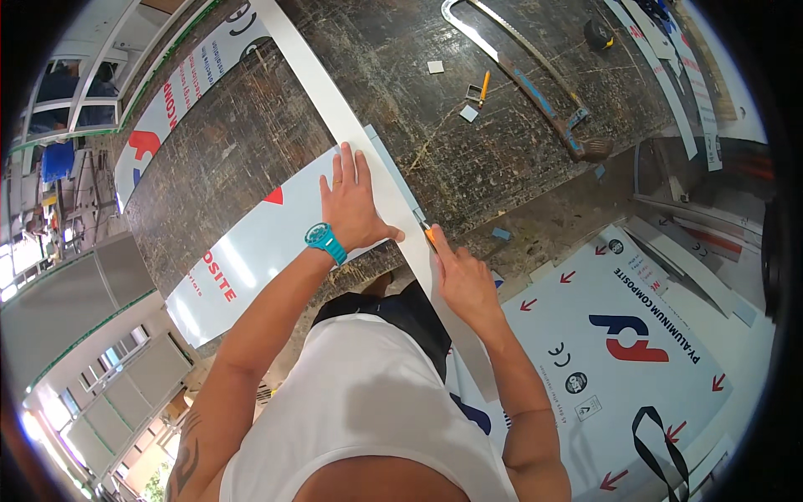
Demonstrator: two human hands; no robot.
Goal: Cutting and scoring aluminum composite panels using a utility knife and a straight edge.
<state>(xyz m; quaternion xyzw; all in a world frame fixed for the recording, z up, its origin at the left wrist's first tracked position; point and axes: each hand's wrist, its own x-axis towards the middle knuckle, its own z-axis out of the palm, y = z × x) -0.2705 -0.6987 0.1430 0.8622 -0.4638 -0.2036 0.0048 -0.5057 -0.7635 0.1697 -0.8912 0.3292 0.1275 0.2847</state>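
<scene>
My left hand [358, 205] lies flat with fingers stretched out, pressing on a long white straight bar [314, 71] and the white composite panel [251, 251] beneath it. On that wrist is a turquoise watch [326, 243]. My right hand [465, 283] is closed around an orange utility knife [431, 237]. Its tip is at the bar's right edge, by a narrow grey-white strip of panel [389, 159] that sticks out from under the bar. The bar runs diagonally from the far left toward my body; its near end passes beneath my right forearm.
A hacksaw [535, 88], a black tape measure [597, 33], an orange pencil-like stick [484, 86] and small square offcuts [468, 113] lie on the worn dark table [360, 42]. Printed panels [577, 335] are stacked lower right, with a black strap [646, 435]. Long cut strips [661, 75] lie far right.
</scene>
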